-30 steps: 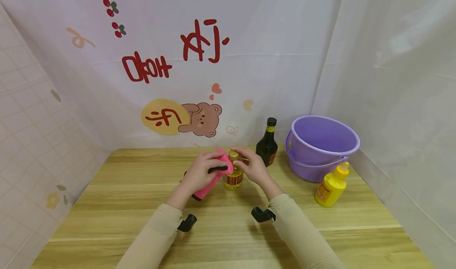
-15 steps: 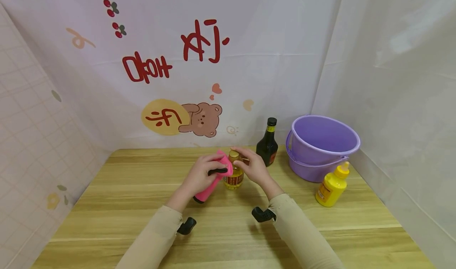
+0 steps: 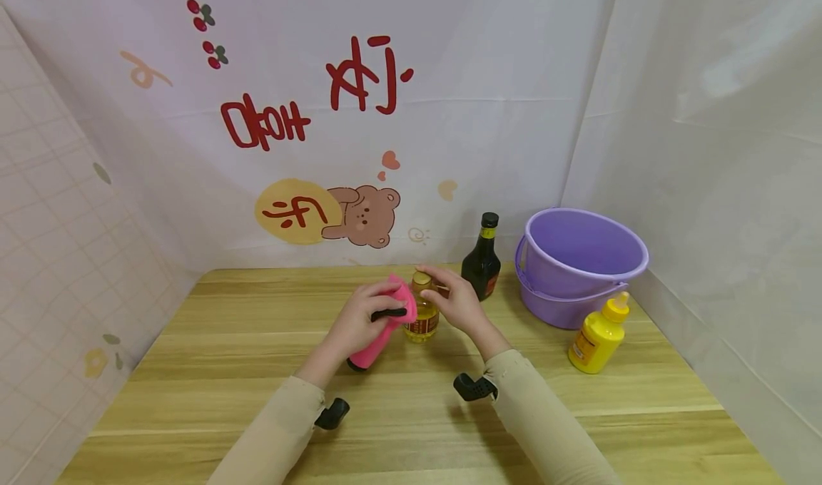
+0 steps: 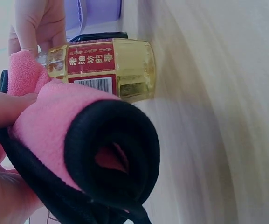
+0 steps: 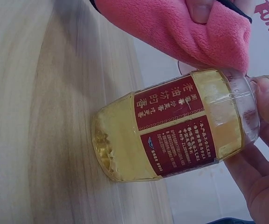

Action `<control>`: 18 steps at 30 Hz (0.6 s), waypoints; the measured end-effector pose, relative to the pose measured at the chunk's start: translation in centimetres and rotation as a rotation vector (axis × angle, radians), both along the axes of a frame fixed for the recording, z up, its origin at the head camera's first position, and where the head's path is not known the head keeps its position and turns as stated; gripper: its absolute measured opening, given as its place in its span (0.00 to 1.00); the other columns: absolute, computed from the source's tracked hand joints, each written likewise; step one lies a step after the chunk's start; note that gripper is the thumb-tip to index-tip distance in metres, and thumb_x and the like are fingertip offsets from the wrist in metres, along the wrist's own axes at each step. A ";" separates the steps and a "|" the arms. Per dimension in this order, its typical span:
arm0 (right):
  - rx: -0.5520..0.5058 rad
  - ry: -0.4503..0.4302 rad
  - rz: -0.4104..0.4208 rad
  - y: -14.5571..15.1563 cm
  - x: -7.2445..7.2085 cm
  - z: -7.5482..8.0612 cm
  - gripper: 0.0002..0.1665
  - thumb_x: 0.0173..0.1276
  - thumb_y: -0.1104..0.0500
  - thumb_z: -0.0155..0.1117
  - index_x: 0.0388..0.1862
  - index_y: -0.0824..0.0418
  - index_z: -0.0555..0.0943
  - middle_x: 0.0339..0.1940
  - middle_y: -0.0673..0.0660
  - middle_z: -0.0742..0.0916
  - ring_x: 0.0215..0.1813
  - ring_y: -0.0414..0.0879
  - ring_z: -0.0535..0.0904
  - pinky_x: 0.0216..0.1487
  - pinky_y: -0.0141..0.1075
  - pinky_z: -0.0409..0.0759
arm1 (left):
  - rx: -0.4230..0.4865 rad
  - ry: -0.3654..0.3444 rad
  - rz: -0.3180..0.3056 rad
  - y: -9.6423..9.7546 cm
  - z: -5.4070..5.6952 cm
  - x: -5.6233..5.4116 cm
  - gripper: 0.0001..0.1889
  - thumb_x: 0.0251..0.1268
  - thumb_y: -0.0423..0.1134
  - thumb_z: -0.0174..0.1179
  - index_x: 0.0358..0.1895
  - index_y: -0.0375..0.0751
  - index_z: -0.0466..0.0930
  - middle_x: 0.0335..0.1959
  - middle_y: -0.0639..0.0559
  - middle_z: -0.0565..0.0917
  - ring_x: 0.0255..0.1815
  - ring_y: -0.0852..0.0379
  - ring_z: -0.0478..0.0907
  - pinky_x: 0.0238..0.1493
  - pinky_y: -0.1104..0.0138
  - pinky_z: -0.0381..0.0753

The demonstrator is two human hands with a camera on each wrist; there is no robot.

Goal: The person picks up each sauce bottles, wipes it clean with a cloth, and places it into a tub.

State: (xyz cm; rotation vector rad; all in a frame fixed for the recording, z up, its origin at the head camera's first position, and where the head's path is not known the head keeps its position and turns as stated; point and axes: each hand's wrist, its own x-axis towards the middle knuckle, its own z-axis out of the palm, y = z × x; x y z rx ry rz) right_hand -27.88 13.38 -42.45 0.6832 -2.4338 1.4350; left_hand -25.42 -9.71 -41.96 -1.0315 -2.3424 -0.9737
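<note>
My left hand grips a pink cloth with black edging, bunched up and hanging in a loose roll. In the left wrist view the cloth shows its black-bordered open end, and it overlaps the bottle there. A bottle of yellow cooking oil with a red label stands upright on the table. My right hand holds it by the neck, below the gold cap. In the right wrist view the pink cloth lies against the shoulder of the oil bottle.
A dark sauce bottle with a black cap stands behind my right hand. Further right are a purple bucket and a yellow squeeze bottle. A white printed curtain backs the wooden table.
My left hand and the cloth have shifted slightly left and down along the oil bottle's side. My right hand and the bottle stay in place.
</note>
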 end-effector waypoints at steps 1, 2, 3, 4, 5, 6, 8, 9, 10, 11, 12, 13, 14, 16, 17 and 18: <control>0.001 0.001 -0.001 0.0 0.0 0.0 0.27 0.68 0.66 0.65 0.66 0.58 0.78 0.57 0.63 0.81 0.59 0.57 0.79 0.57 0.52 0.79 | 0.001 -0.003 -0.002 -0.1 -0.1 0.0 0.15 0.51 0.22 0.70 0.41 0.42 0.90 0.60 0.43 0.80 0.60 0.38 0.75 0.60 0.47 0.74; 0.002 0.002 -0.003 0.0 0.0 0.0 0.27 0.68 0.66 0.65 0.66 0.58 0.77 0.57 0.63 0.81 0.58 0.58 0.79 0.57 0.52 0.79 | 0.001 -0.004 -0.003 -0.1 -0.1 0.0 0.14 0.52 0.22 0.70 0.41 0.42 0.90 0.60 0.44 0.80 0.60 0.38 0.75 0.60 0.47 0.74; 0.004 0.003 -0.006 0.0 0.0 0.0 0.27 0.68 0.66 0.65 0.66 0.58 0.78 0.57 0.63 0.81 0.58 0.57 0.79 0.57 0.52 0.79 | 0.003 -0.005 -0.004 -0.2 -0.2 0.1 0.14 0.52 0.22 0.70 0.41 0.42 0.90 0.60 0.44 0.80 0.60 0.38 0.75 0.60 0.47 0.74; 0.006 0.001 -0.009 0.0 0.0 0.0 0.27 0.68 0.65 0.65 0.66 0.58 0.78 0.57 0.63 0.81 0.58 0.57 0.79 0.57 0.51 0.79 | 0.003 -0.007 -0.003 -0.2 -0.2 0.1 0.14 0.52 0.22 0.70 0.41 0.42 0.90 0.60 0.44 0.80 0.60 0.39 0.75 0.59 0.47 0.74; 0.010 0.001 -0.012 0.0 0.0 0.0 0.27 0.68 0.65 0.65 0.66 0.58 0.78 0.57 0.62 0.81 0.58 0.57 0.79 0.57 0.51 0.79 | 0.005 -0.006 -0.005 -0.2 -0.3 0.1 0.14 0.51 0.22 0.70 0.40 0.42 0.90 0.60 0.44 0.80 0.59 0.38 0.75 0.59 0.47 0.75; 0.013 0.001 -0.015 0.0 0.0 0.0 0.27 0.68 0.65 0.65 0.66 0.58 0.78 0.57 0.62 0.81 0.58 0.57 0.79 0.57 0.50 0.79 | 0.005 -0.006 -0.005 -0.3 -0.4 0.1 0.14 0.51 0.22 0.70 0.40 0.42 0.90 0.60 0.44 0.80 0.59 0.39 0.75 0.59 0.47 0.75; 0.017 0.003 -0.016 0.0 0.0 0.0 0.27 0.68 0.65 0.65 0.66 0.58 0.77 0.57 0.62 0.81 0.58 0.57 0.79 0.57 0.50 0.79 | 0.002 0.000 -0.007 -0.3 -0.6 0.2 0.14 0.51 0.22 0.71 0.40 0.42 0.90 0.59 0.44 0.81 0.59 0.39 0.75 0.59 0.47 0.75; 0.019 0.003 -0.017 0.0 0.0 0.0 0.27 0.68 0.65 0.65 0.67 0.58 0.77 0.58 0.62 0.81 0.58 0.57 0.79 0.57 0.50 0.79 | -0.003 0.003 -0.009 -0.4 -0.7 0.2 0.14 0.51 0.22 0.71 0.39 0.42 0.90 0.59 0.43 0.81 0.59 0.38 0.75 0.59 0.47 0.74; 0.021 0.006 -0.017 0.0 0.0 0.0 0.27 0.68 0.65 0.65 0.67 0.57 0.77 0.58 0.62 0.81 0.58 0.57 0.79 0.57 0.50 0.79 | -0.010 0.010 -0.013 -0.4 -0.9 0.2 0.14 0.50 0.22 0.71 0.39 0.42 0.90 0.59 0.43 0.81 0.59 0.39 0.75 0.59 0.47 0.74; 0.021 0.009 -0.017 0.0 0.0 0.0 0.27 0.68 0.65 0.65 0.67 0.57 0.77 0.58 0.62 0.81 0.58 0.57 0.79 0.57 0.50 0.79 | -0.018 0.018 -0.018 -0.5 -1.1 0.2 0.13 0.50 0.22 0.71 0.38 0.41 0.90 0.58 0.42 0.81 0.59 0.39 0.76 0.60 0.46 0.73; 0.021 0.011 -0.018 0.0 0.0 0.0 0.27 0.68 0.65 0.65 0.67 0.57 0.77 0.58 0.62 0.81 0.58 0.57 0.79 0.57 0.50 0.80 | -0.026 0.025 -0.023 -0.5 -1.3 0.2 0.13 0.50 0.22 0.72 0.38 0.41 0.90 0.58 0.42 0.81 0.59 0.39 0.76 0.60 0.46 0.73; 0.020 0.012 -0.017 0.0 0.0 0.0 0.27 0.68 0.65 0.65 0.66 0.57 0.77 0.58 0.62 0.81 0.58 0.57 0.79 0.57 0.50 0.80 | -0.033 0.033 -0.028 -0.5 -1.5 0.2 0.12 0.49 0.23 0.72 0.37 0.41 0.90 0.57 0.41 0.81 0.59 0.40 0.76 0.60 0.46 0.73; 0.018 0.011 -0.018 0.0 0.0 0.0 0.27 0.68 0.65 0.65 0.66 0.57 0.77 0.58 0.62 0.81 0.58 0.57 0.79 0.57 0.50 0.79 | -0.038 0.039 -0.033 -0.5 -1.6 0.1 0.12 0.49 0.23 0.73 0.37 0.41 0.90 0.57 0.41 0.81 0.59 0.40 0.76 0.60 0.45 0.72; 0.017 0.010 -0.017 0.0 0.0 0.0 0.27 0.68 0.65 0.65 0.66 0.57 0.78 0.58 0.61 0.81 0.58 0.57 0.79 0.57 0.50 0.79 | -0.037 0.045 -0.043 -0.5 -1.9 0.0 0.12 0.49 0.23 0.73 0.36 0.41 0.90 0.57 0.41 0.81 0.59 0.41 0.77 0.60 0.45 0.72; 0.015 0.008 -0.015 0.0 0.0 -0.1 0.27 0.68 0.65 0.66 0.67 0.56 0.77 0.59 0.61 0.81 0.59 0.57 0.79 0.57 0.50 0.79 | -0.035 0.048 -0.047 -0.6 -2.1 0.0 0.12 0.49 0.23 0.73 0.36 0.41 0.90 0.57 0.41 0.82 0.59 0.41 0.77 0.60 0.45 0.72; 0.016 0.006 -0.015 0.0 -0.1 -0.1 0.27 0.68 0.65 0.66 0.67 0.56 0.77 0.59 0.61 0.81 0.59 0.56 0.79 0.57 0.50 0.79 | -0.034 0.049 -0.049 -0.6 -2.1 0.0 0.11 0.49 0.24 0.73 0.36 0.42 0.90 0.57 0.41 0.82 0.59 0.41 0.77 0.60 0.45 0.72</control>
